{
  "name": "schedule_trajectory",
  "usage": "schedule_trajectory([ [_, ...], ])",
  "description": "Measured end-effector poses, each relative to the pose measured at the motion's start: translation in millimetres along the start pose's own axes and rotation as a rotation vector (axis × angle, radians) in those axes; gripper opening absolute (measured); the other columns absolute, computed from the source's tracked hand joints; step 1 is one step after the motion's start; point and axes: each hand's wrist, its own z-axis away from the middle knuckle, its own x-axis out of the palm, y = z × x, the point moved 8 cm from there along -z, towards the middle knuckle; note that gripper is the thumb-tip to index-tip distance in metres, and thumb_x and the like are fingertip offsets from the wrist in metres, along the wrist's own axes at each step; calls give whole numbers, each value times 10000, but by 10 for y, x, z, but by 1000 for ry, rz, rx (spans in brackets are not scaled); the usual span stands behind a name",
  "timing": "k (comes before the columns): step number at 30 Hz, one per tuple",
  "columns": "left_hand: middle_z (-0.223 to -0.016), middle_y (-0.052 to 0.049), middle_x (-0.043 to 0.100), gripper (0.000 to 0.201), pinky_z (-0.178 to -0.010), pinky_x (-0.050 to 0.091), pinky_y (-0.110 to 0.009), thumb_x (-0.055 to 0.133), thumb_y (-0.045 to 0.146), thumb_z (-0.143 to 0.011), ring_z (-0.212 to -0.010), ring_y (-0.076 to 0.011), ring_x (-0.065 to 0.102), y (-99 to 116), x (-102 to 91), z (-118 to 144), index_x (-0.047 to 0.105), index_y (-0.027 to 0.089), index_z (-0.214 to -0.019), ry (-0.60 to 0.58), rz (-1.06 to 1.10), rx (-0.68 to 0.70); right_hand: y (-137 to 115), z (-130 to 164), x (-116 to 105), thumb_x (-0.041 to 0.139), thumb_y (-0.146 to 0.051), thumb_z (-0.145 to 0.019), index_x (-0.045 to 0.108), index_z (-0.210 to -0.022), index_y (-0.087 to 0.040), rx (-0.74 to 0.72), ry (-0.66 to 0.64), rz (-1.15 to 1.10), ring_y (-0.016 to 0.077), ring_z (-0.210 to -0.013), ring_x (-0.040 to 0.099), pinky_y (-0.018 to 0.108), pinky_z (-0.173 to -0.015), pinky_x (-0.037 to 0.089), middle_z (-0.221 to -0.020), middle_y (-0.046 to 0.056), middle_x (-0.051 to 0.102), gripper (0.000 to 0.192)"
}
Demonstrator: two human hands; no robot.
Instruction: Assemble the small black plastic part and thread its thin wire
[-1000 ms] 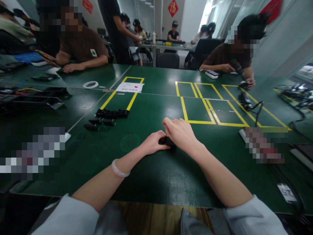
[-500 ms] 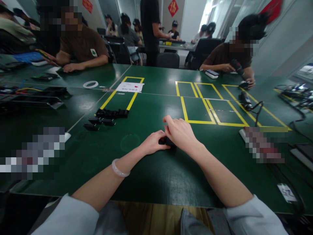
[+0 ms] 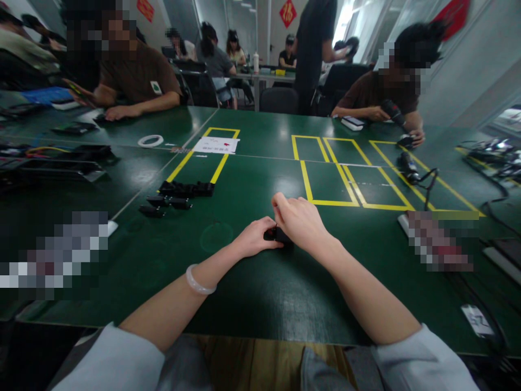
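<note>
On the green table in front of me lies a small black block-like part [image 3: 280, 234], mostly covered by my hands. My left hand [image 3: 259, 237] grips it from the left, thumb on the near side and fingers on the far side. Over the part's top and right side is my right hand [image 3: 302, 224], its fingers curled with the tips hidden; whether it pinches something small cannot be made out. Left of my hands sit several similar black parts [image 3: 186, 188], some in a row and others loose [image 3: 153, 210] closer to me.
Yellow tape outlines [image 3: 334, 203] mark the table beyond my hands. A white paper sheet [image 3: 216, 145] and a white ring [image 3: 150, 141] lie farther off. Black trays with wires [image 3: 73, 163] stand left. Opposite right, a co-worker holds a black tool [image 3: 394, 112]; cables [image 3: 500, 163] lie at the right.
My right hand has turned slightly over the black part, its fingers curling in more. My left hand stays put. A standing person in the background has moved right.
</note>
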Motion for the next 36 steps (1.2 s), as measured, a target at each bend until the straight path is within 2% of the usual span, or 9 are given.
schedule_trajectory([
  [6,-959,-40,639,353,-793,467,-318,741,373,-725,-875,-216,602,31,0,-2,627,175,-995,-1,8,23,-15,0,-13,316,-324,-964,503,-920,-204,-28,-11,-13,144,-620,570,281,-599,213,-707,15,663,227],
  [10,-949,-40,632,388,-761,468,-310,740,381,-724,-837,-205,600,22,-1,-3,619,175,-1030,-5,6,13,13,-5,23,319,-251,-949,507,-938,-199,2,-13,9,143,-617,564,281,-594,213,-716,18,663,195],
  [13,-920,-36,628,356,-758,469,-310,741,387,-721,-832,-206,600,22,-3,-4,617,170,-975,-1,7,15,14,-4,18,344,-211,-924,501,-942,-196,9,-3,1,141,-615,560,276,-604,229,-725,9,659,159],
  [16,-905,-31,627,326,-761,468,-313,735,387,-726,-838,-209,599,26,2,-4,611,173,-937,-2,5,19,-7,0,-8,353,-247,-934,501,-920,-204,-16,10,-6,142,-624,564,279,-606,231,-727,3,656,155],
  [19,-929,-35,629,364,-757,468,-313,732,385,-732,-844,-209,596,28,2,-2,603,175,-1000,5,1,23,-25,-1,-17,350,-289,-948,507,-891,-207,-41,11,6,146,-645,572,286,-609,226,-726,13,656,187],
  [25,-939,-32,631,381,-765,472,-315,731,393,-733,-854,-210,598,23,-1,6,602,183,-1024,10,12,28,-24,-8,6,344,-202,-913,513,-966,-185,-24,0,1,147,-665,564,283,-623,240,-742,22,655,178],
  [29,-956,-29,636,371,-788,476,-324,735,389,-728,-876,-216,604,17,-3,4,611,187,-1014,13,19,26,-25,-5,4,360,-209,-905,505,-992,-181,-14,-2,-7,148,-665,562,280,-627,247,-750,20,655,171],
  [33,-1000,-35,642,346,-837,469,-338,732,373,-731,-932,-228,604,34,0,1,624,188,-1002,7,40,38,-30,0,-4,365,-297,-940,506,-941,-192,-32,-3,-2,151,-674,567,285,-624,237,-747,30,659,175],
  [36,-990,-43,645,355,-813,474,-337,732,376,-730,-913,-230,606,37,-2,0,619,177,-1002,-1,33,24,-44,1,1,326,-307,-961,509,-906,-200,-64,6,2,153,-686,572,290,-623,229,-740,33,659,219],
])
